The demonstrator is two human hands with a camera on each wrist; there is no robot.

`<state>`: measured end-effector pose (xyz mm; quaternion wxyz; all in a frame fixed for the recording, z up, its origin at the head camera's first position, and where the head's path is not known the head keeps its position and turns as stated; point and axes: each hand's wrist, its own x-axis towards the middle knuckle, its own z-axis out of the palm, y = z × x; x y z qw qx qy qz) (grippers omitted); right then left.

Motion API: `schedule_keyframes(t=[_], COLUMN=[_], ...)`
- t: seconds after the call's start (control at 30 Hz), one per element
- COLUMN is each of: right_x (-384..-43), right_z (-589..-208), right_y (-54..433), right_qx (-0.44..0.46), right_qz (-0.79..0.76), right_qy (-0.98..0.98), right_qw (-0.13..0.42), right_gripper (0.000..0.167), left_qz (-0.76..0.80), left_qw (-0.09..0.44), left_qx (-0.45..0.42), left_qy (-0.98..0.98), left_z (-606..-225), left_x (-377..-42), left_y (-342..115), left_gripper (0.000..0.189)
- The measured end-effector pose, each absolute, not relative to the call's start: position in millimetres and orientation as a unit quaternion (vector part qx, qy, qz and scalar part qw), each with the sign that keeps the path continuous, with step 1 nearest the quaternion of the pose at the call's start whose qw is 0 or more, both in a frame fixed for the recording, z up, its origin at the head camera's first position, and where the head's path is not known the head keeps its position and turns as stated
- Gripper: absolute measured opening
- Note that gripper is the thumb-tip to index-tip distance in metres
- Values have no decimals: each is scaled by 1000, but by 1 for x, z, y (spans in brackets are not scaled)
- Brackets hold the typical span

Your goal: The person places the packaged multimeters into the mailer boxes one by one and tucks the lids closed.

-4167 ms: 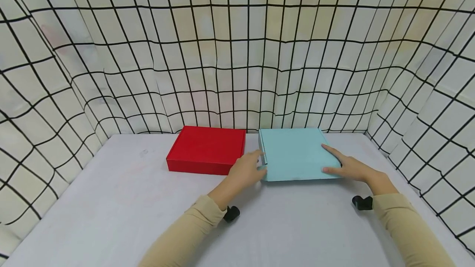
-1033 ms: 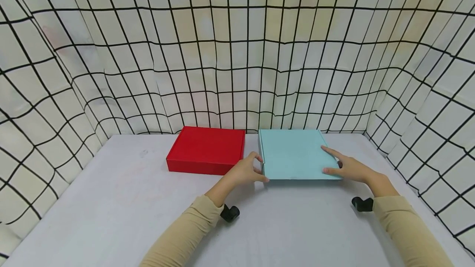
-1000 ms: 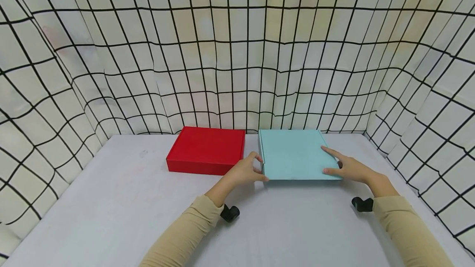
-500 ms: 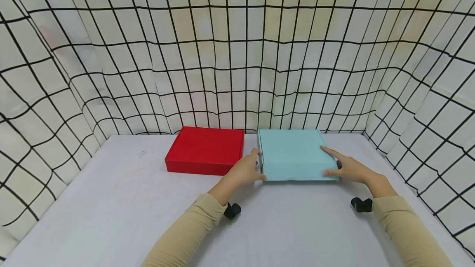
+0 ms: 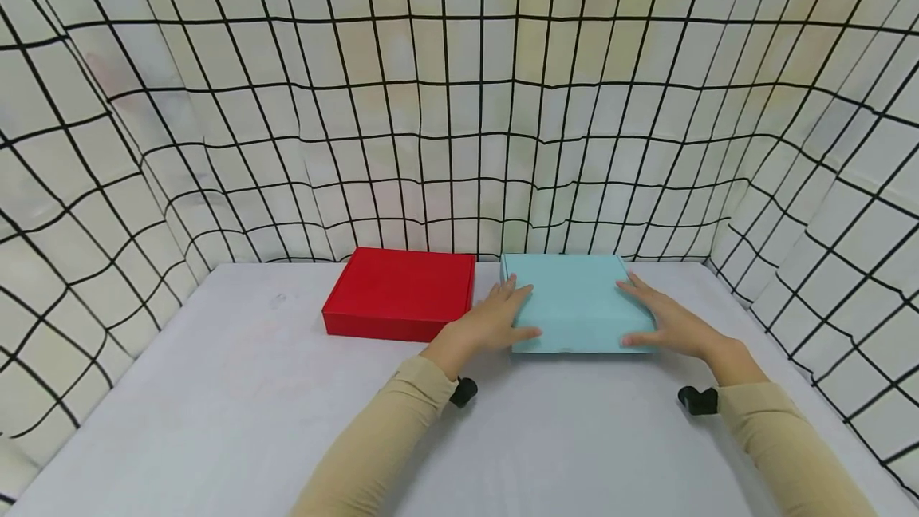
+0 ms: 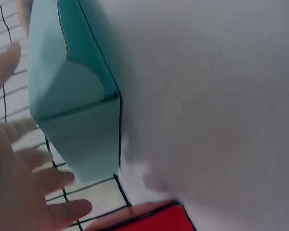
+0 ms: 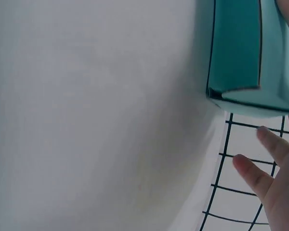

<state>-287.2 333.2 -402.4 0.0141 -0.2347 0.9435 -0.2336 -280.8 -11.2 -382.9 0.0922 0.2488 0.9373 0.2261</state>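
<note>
A light blue cardboard box (image 5: pixel 574 294) lies at the back right of the table with its lid down. My left hand (image 5: pixel 488 324) is over its left front corner, fingers spread and straight, thumb pointing across the lid. My right hand (image 5: pixel 675 327) is at the right side, fingers apart, with the thumb near the front right corner of the lid. In both wrist views the lid's front flap, with its curved end, stands off a darker teal front wall (image 7: pixel 237 48). Neither hand is curled round the box.
A closed red box (image 5: pixel 402 290) lies just left of the blue one, close beside my left forearm. The white table (image 5: pixel 215 421) ends at a white curtain with a black grid (image 5: pixel 431 102) behind and on both sides.
My left hand has left the blue box's left side and moved up and right over its corner, fingers spreading. My right hand's fingers have straightened. The gap at the lid's left side has closed.
</note>
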Motion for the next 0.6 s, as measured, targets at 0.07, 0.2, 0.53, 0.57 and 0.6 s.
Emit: schedule_keyframes(t=[0.07,0.2,0.53,0.57,0.6], right_x=[-289,-293,-294,-294,-293], right_z=[-403,-403,-399,-399,-398], right_y=[330,324,322,322,323], right_qx=[-242,-249,-257,-257,-256], right_qz=[-237,-238,-208,-205,-203], right_qy=[941,938,943,944,944], right_qw=[20,33,34,35,36], right_gripper=[106,107,111,112,114], left_qz=[201,169,137,133,130], left_qw=[91,93,105,106,108], left_qx=[257,267,280,283,285], left_qy=[941,944,944,944,943], left_z=[-383,-386,-392,-392,-393], left_x=[-286,-293,-296,-295,-295], left_y=[-10,-8,-5,-5,-5], left_gripper=[82,83,97,99,101])
